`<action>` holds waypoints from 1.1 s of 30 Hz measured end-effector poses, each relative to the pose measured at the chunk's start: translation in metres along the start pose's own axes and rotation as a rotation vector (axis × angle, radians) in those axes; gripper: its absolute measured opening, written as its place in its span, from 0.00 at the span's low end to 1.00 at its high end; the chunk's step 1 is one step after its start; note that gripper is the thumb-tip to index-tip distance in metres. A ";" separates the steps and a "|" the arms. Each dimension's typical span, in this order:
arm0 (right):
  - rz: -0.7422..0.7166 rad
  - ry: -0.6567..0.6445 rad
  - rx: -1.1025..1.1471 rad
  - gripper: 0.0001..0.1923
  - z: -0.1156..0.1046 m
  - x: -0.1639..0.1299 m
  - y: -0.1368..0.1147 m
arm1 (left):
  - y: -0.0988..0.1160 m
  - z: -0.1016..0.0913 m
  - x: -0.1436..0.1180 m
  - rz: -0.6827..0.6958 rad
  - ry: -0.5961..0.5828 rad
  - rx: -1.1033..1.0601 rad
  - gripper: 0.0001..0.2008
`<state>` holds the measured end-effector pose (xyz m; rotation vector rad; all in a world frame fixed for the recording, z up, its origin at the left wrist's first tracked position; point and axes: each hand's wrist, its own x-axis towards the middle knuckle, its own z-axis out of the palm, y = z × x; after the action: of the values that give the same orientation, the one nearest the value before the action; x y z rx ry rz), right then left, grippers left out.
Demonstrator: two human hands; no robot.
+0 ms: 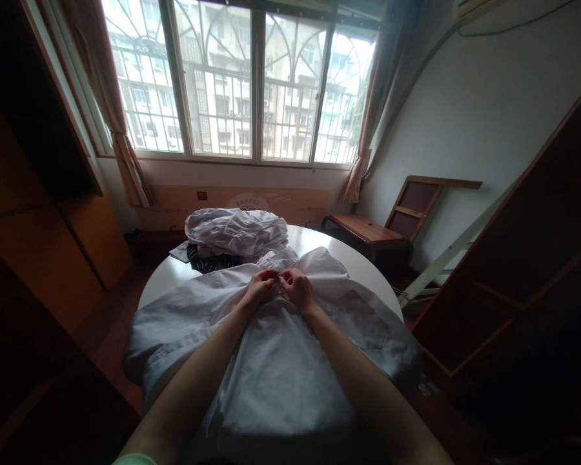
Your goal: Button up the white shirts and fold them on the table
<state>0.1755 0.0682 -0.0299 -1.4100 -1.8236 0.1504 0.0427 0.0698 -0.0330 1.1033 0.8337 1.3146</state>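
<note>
White cotton shirt (275,361) lay spread across the round white counter (363,265), its collar end under the left hand (260,289) and right hand (297,289), both pinching the fabric together.

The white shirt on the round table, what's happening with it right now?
A person has a white shirt spread over a round white table. The left hand and the right hand meet near the collar, fingers pinching the fabric close together, possibly at a button, though that is too small to tell. Behind the shirt lies a pile of clothes, white with a dark striped piece under it. A window stands beyond the table.
</note>
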 end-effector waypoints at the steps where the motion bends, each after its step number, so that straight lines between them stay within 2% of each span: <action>1: 0.002 0.006 0.001 0.06 0.001 0.000 0.000 | 0.000 0.000 0.000 0.001 -0.002 -0.002 0.13; 6: -0.014 0.022 0.024 0.05 0.004 0.001 0.003 | 0.002 0.001 -0.003 -0.001 -0.009 -0.007 0.12; 16: 0.006 0.008 0.056 0.06 0.005 0.001 0.005 | 0.005 0.002 -0.005 0.056 0.008 0.130 0.10; 24: 0.034 -0.006 0.031 0.05 0.005 0.002 0.004 | 0.000 0.000 0.000 0.151 0.033 0.234 0.08; 33: 0.057 -0.018 0.036 0.06 0.006 0.002 0.004 | -0.005 -0.003 0.004 0.155 0.021 0.273 0.07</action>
<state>0.1750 0.0734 -0.0350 -1.4404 -1.7872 0.2250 0.0417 0.0748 -0.0387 1.3935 0.9800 1.3695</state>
